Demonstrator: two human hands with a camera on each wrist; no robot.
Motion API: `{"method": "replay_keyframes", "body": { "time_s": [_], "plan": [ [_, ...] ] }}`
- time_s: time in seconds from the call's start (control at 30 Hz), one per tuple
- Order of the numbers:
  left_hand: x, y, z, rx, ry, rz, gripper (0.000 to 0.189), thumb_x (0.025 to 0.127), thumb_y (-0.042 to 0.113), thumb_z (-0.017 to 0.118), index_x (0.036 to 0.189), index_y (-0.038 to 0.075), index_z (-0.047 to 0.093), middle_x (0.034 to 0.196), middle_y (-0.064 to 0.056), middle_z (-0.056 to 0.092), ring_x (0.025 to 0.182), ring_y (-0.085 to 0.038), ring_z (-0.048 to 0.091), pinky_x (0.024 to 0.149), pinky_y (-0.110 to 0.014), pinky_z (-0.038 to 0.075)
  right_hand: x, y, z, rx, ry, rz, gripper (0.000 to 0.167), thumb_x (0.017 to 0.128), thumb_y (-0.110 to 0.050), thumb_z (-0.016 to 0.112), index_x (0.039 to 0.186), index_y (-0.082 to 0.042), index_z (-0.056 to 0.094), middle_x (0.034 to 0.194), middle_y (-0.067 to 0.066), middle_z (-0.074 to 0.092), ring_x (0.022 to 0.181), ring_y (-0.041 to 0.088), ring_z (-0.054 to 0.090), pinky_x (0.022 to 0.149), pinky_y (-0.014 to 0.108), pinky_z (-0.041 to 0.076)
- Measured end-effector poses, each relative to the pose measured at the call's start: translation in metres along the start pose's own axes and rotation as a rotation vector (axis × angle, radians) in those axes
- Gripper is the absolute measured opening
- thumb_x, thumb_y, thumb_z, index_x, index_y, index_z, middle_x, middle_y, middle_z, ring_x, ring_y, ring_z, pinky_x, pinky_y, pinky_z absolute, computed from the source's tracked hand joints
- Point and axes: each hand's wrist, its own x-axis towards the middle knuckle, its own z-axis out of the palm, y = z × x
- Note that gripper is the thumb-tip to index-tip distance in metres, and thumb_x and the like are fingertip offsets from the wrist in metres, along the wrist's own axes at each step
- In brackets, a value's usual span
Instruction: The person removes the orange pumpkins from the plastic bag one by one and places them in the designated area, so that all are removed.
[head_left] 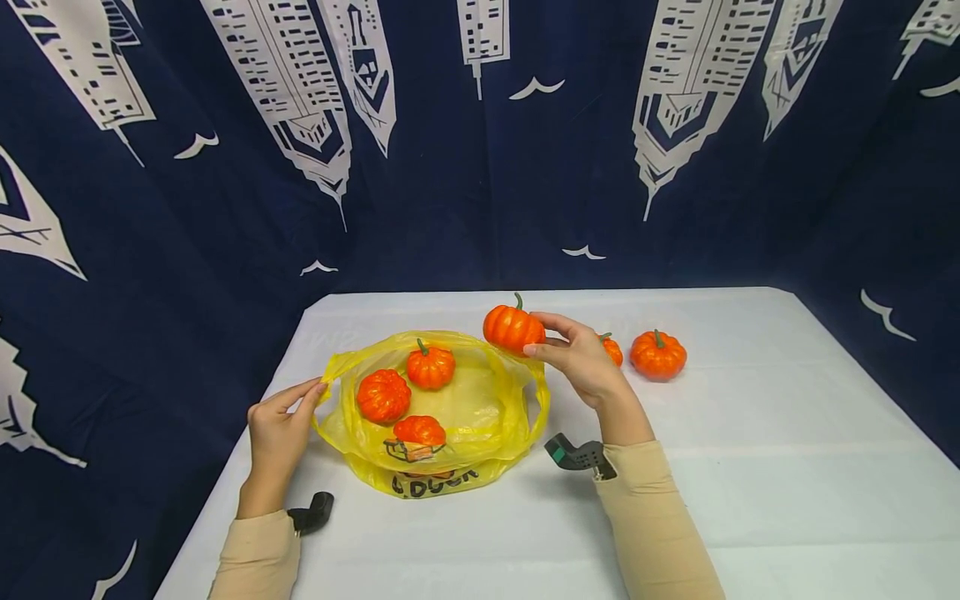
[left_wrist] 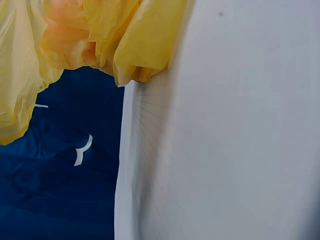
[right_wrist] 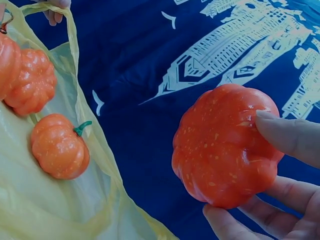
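Observation:
A yellow plastic bag (head_left: pixel 480 400) lies spread with its mouth up on the table, several small orange pumpkins inside. Three of them show: one pumpkin (head_left: pixel 431 367) with a green stem, a second pumpkin (head_left: pixel 384 396) to its left, and a third pumpkin (head_left: pixel 420 430) partly behind the bag's front wall. My left hand (head_left: pixel 281 429) pinches the bag's left handle between thumb and fingers. Over the bag's far right rim, my right hand (head_left: pixel 581 358) grips another pumpkin (head_left: pixel 513 327), its thumb and fingers round the side; the right wrist view shows this pumpkin's underside (right_wrist: pixel 225 145).
To the right of my right hand sits a pumpkin (head_left: pixel 657 356) on the white table (head_left: pixel 787 467). Another pumpkin (head_left: pixel 612 350) is partly hidden behind that hand. A dark blue curtain (head_left: pixel 495 192) with white building prints hangs behind the table.

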Motion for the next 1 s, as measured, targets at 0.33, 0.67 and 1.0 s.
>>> {"method": "replay_keyframes", "body": {
  "time_s": [0.33, 0.67, 1.0],
  "plan": [
    [0.000, -0.002, 0.001, -0.010, 0.001, 0.008, 0.014, 0.075, -0.012, 0.080, 0.089, -0.009, 0.077, 0.086, -0.025, 0.075, 0.090, 0.025, 0.057, 0.080, 0.001, 0.046, -0.001, 0.002, -0.009, -0.001, 0.010, -0.022, 0.061, 0.093, -0.005, 0.068, 0.148, -0.003, 0.044, 0.155, 0.013, 0.039, 0.108, 0.010, 0.066, 0.104, 0.029, 0.051],
    [0.000, 0.000, 0.000, -0.004, -0.004, -0.004, 0.014, 0.077, -0.009, 0.080, 0.090, -0.007, 0.078, 0.088, -0.023, 0.076, 0.091, 0.023, 0.057, 0.080, 0.001, 0.046, -0.002, 0.000, -0.014, 0.050, 0.060, -0.020, 0.059, 0.092, -0.002, 0.068, 0.146, -0.001, 0.045, 0.140, 0.014, 0.047, 0.088, 0.006, 0.065, 0.077, 0.014, 0.056],
    [-0.001, -0.002, 0.000, -0.001, -0.003, -0.024, 0.013, 0.078, -0.007, 0.081, 0.091, -0.006, 0.078, 0.088, -0.022, 0.076, 0.089, 0.023, 0.057, 0.080, 0.001, 0.046, -0.006, -0.002, -0.023, -0.045, 0.112, -0.012, 0.058, 0.092, -0.009, 0.071, 0.145, -0.007, 0.047, 0.139, 0.017, 0.056, 0.093, 0.013, 0.063, 0.058, 0.019, 0.045]
  ]
}}
